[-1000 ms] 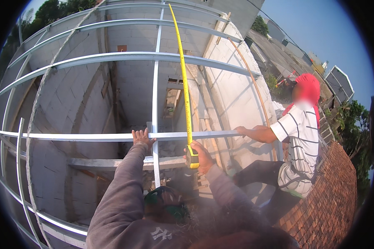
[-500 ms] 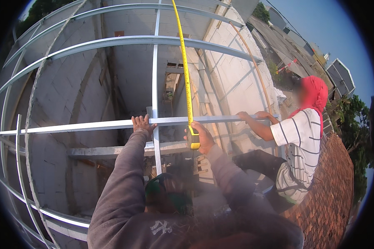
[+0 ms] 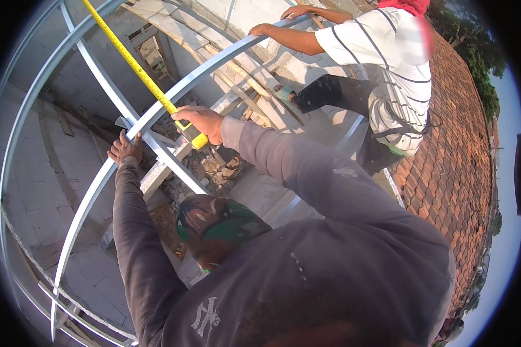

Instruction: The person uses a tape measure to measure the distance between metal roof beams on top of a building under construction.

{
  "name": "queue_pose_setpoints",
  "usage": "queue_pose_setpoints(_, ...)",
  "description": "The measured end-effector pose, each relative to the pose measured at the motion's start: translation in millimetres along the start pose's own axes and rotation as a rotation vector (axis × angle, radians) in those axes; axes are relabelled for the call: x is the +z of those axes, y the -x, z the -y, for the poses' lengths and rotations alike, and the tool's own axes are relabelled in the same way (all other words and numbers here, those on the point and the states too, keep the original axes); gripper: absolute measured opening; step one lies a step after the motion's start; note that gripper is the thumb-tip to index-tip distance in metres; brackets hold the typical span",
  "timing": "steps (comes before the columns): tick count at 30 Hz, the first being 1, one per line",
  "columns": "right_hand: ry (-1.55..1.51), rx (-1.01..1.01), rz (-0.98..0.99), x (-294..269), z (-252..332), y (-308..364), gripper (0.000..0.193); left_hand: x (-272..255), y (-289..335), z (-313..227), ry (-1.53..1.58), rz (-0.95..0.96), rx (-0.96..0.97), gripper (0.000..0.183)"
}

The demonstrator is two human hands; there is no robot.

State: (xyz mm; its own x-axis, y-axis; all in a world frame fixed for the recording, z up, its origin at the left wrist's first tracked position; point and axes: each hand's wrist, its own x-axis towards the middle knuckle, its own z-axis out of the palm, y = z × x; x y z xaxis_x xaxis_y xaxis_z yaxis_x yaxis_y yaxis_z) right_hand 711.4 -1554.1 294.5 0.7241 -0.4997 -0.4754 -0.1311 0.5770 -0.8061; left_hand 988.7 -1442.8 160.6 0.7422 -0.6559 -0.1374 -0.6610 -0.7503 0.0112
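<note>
My right hand point(image 3: 205, 122) is closed around a yellow and black tape measure point(image 3: 192, 134), held close against a long silver metal beam point(image 3: 211, 65). From its case the yellow blade point(image 3: 130, 61) runs out toward the upper left. My left hand point(image 3: 125, 151) grips the same beam, fingers over its top, just left of where a second metal beam point(image 3: 107, 87) crosses it. A small metal bracket point(image 3: 123, 122) sits at that crossing. Farther right, a co-worker in a striped white shirt point(image 3: 382, 43) has both hands on the long beam's far end.
Below the beams lie block walls point(image 3: 26, 139), wooden planks point(image 3: 237, 87) and rubble point(image 3: 223, 168). A camouflage cap point(image 3: 217, 231) shows between my arms. A tiled roof point(image 3: 440, 139) slopes along the right. More metal beams point(image 3: 20, 121) curve across the left.
The view has swung and tilted, so the beams now run diagonally. My right hand still holds the tape measure and my left hand stays on the beam beside the crossing.
</note>
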Motion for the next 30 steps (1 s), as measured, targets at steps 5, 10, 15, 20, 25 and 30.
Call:
queue_pose_setpoints(5, -0.063, -0.005, 0.017, 2, -15, 2, 0.03, -3, 7, -5, 0.013, 0.06, 0.009, 0.081)
queue_pose_setpoints(10, -0.066, -0.016, 0.045, 4, -11, 3, 0.03, -18, 26, -12, 0.028, 0.062, 0.034, 0.075)
queue_pose_setpoints(15, -0.119, -0.042, 0.086, 11, -16, -8, 0.034, -33, 43, -6, 0.072, 0.044, 0.009, 0.071)
queue_pose_setpoints(20, -0.038, 0.021, 0.125, 4, -6, -17, 0.054, -46, 44, -4, 0.144, 0.04, 0.015, 0.075)
queue_pose_setpoints(25, 0.02, 0.004, 0.123, 8, 5, -20, 0.055, -49, 45, -3, 0.204, 0.028, -0.006, 0.071)
queue_pose_setpoints(30, 0.01, -0.03, 0.112, 9, 14, -23, 0.051, -42, 35, 0, 0.165, 0.012, -0.024, 0.071)
